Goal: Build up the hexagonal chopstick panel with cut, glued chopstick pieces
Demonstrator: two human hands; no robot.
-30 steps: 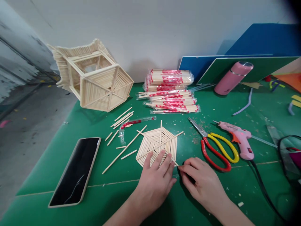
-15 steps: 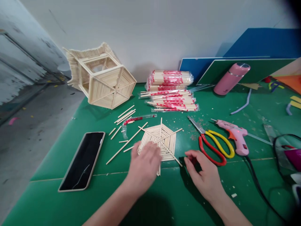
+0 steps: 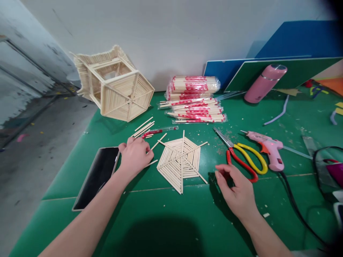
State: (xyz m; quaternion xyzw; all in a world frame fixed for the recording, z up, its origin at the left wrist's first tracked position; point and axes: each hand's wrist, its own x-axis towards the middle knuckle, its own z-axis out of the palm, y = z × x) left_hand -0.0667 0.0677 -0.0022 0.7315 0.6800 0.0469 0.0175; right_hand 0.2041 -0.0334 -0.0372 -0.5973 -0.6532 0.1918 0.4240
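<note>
A flat hexagon panel (image 3: 180,161) of glued wooden sticks lies on the green table (image 3: 166,221) in front of me. My left hand (image 3: 134,156) rests palm down on loose wooden sticks (image 3: 144,127) just left of the panel, its fingers curled over them. Whether it grips one I cannot make out. My right hand (image 3: 237,192) hovers right of the panel, fingers loosely bent and apart, holding nothing, close to the red and yellow scissors (image 3: 242,158).
A black phone (image 3: 97,175) lies left of my left hand. A stick-built lantern frame (image 3: 115,87) stands at the back left. Wrapped chopstick packs (image 3: 194,100), a pink bottle (image 3: 265,82), a pink glue gun (image 3: 268,147) with a black cord (image 3: 297,210), and coloured boards (image 3: 281,67) sit behind.
My left hand left the hexagon panel and moved left onto the loose sticks by the phone. My right hand drew back slightly from the panel's edge.
</note>
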